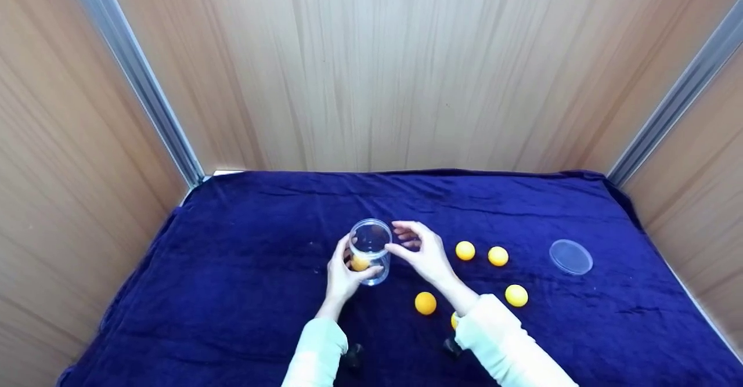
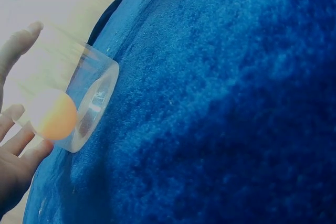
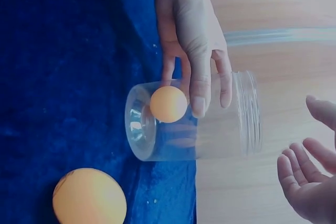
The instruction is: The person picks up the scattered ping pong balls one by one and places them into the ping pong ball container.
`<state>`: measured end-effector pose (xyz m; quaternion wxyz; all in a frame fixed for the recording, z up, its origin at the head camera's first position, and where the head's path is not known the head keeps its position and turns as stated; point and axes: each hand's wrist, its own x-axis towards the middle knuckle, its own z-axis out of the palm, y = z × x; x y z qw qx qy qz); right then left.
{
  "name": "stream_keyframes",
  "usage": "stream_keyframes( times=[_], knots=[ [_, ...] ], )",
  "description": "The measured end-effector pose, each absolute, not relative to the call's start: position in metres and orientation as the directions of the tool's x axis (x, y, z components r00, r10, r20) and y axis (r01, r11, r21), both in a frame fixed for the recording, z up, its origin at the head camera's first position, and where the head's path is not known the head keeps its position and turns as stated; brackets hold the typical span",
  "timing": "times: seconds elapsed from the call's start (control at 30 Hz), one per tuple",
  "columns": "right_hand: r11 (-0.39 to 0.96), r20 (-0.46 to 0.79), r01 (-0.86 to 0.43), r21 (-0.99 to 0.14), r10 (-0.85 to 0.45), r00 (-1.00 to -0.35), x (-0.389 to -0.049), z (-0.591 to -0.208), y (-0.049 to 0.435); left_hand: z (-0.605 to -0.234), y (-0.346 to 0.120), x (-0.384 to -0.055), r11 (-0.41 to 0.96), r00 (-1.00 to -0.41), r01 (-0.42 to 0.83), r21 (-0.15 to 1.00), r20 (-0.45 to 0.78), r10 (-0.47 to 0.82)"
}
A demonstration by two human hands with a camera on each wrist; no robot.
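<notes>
My left hand (image 1: 342, 277) grips a clear plastic jar (image 3: 220, 135) from its side, with thumb and fingers around the wall. Inside the jar's lower part is an orange ping-pong ball (image 3: 168, 104), seen through the plastic in all three views. The jar's threaded mouth has no lid on it. Close beside that mouth is my right hand (image 1: 426, 253), its fingers loosely bent and nothing between them. In the right wrist view, its thumb and fingers (image 3: 299, 166) stand apart from the rim.
Several orange and yellow ping-pong balls (image 1: 425, 303) lie on the dark blue cloth (image 1: 232, 294), one partly hidden by the right sleeve. A clear round lid (image 1: 571, 257) rests at the right. Wood-grain panels (image 1: 371, 73) enclose the table's back and sides.
</notes>
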<state>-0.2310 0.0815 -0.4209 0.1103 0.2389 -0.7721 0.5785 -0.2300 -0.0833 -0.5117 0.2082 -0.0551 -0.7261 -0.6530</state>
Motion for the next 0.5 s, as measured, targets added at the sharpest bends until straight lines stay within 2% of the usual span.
stream_keyframes(
  times=[0.3, 0.5],
  knots=[
    [0.265, 0.426, -0.49, -0.83, -0.267, -0.865, -0.217, -0.421, 0.101, -0.514, -0.084, -0.232, 0.127, -0.911, 0.342, 0.931, 0.361, -0.198],
    [0.297, 0.428, -0.502, -0.812, -0.281, -0.859, -0.207, -0.428, 0.114, -0.536, -0.086, -0.244, 0.148, -0.91, 0.336, 0.93, 0.361, -0.204]
  ],
)
